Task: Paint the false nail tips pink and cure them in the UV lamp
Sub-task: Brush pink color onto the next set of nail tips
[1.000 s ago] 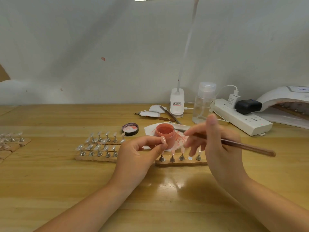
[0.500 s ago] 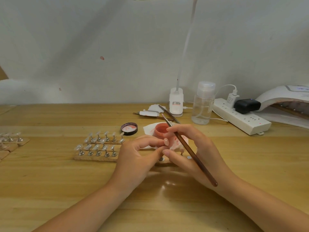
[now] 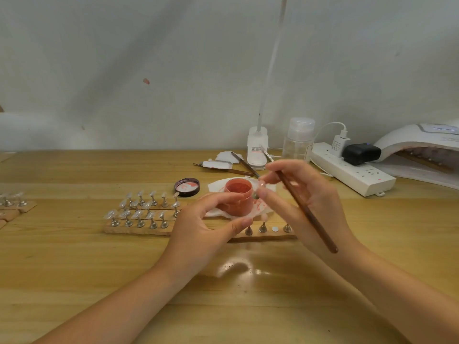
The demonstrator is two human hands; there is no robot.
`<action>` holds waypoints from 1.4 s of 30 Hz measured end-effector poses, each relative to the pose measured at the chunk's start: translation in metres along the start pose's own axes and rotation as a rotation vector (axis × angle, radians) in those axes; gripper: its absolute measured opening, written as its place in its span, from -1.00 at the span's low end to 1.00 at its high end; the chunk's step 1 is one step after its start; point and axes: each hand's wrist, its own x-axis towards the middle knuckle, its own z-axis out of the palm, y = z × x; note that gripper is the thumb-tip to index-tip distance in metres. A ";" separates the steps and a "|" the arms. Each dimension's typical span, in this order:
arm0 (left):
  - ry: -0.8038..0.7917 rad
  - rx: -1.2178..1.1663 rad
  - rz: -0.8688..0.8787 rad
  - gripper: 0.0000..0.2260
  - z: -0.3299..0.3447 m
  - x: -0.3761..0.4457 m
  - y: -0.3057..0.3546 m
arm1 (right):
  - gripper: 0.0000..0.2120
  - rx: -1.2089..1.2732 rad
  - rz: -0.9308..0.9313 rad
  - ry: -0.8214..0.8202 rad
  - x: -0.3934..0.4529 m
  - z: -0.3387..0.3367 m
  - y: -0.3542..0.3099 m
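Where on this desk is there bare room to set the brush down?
Bare wood spans the near edge in front of the nail stand strips, under both forearms, and the far left behind them. It is crowded around the pink jar, its lid, the lamp base, power strip and UV lamp.

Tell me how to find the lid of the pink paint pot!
Look at the wooden table, near its middle, where the open pot of pink paint stands on a white tissue. Just left of the pot, behind the rows of clear nail tips, lies the lid. It is the only round, dark-rimmed thing there, lying flat with pink smears inside.
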 end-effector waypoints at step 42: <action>-0.115 0.257 -0.101 -0.69 0.003 -0.001 -0.017 | -0.62 -0.223 0.091 -0.251 -0.024 -0.040 0.030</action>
